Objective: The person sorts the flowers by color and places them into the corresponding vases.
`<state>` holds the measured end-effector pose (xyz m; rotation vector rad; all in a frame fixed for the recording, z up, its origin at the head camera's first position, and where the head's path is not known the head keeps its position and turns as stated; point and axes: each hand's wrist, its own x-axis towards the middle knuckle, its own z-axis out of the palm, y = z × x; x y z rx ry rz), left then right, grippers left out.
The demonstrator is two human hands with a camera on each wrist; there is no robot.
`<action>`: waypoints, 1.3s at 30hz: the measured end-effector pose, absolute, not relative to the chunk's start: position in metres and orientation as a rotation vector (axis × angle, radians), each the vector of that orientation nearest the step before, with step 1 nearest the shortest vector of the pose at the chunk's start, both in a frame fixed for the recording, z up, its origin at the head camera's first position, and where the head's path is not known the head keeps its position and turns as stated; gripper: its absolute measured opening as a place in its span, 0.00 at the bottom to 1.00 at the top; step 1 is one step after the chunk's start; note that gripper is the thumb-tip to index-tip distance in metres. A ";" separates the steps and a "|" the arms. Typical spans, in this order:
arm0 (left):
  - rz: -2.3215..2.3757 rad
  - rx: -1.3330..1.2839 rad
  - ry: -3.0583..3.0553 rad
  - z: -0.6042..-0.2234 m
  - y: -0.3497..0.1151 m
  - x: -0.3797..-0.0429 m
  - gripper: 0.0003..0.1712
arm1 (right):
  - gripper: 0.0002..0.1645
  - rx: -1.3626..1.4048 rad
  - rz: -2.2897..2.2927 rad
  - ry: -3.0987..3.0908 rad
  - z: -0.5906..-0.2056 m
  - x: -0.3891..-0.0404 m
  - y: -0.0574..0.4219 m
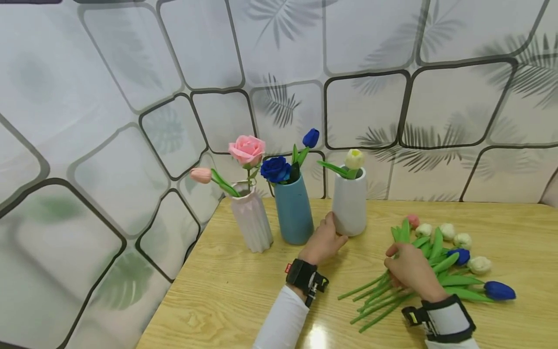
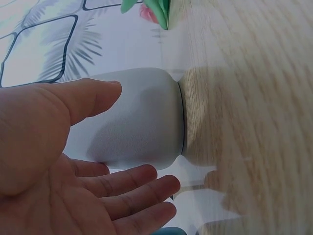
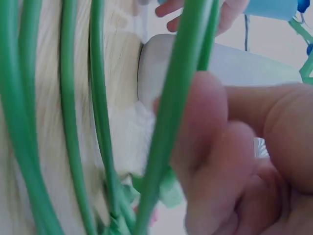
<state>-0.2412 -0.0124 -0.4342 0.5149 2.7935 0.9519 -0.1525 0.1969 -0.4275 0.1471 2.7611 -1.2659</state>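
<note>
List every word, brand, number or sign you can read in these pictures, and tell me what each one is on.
No readable text.
Red tag on the black strap at the left wrist: pale marks, too small to read.
White vase, blue vase, ribbed vase: no lettering visible.
Wall covering: only leaf shapes and outlines.

Three vases [image 1: 294, 213] (flowers [image 1: 247, 151] inside) stand left of a bouquet [image 1: 437, 244].

Glare spots the bench [image 1: 209, 291] in the bright head view; the left wrist view is dimmer, the vase [image 2: 142, 112] shadowed.
</note>
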 end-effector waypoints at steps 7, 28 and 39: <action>0.975 0.519 2.780 -0.434 -0.013 -0.241 0.47 | 0.25 0.402 -2.123 2.111 -0.436 -0.160 0.202; 0.948 0.484 2.818 -0.439 -0.011 -0.241 0.46 | 0.14 0.388 -2.543 1.458 -0.438 -0.155 0.177; 0.956 0.496 2.822 -0.438 -0.011 -0.241 0.46 | 0.15 0.375 -2.546 1.545 -0.430 -0.154 0.171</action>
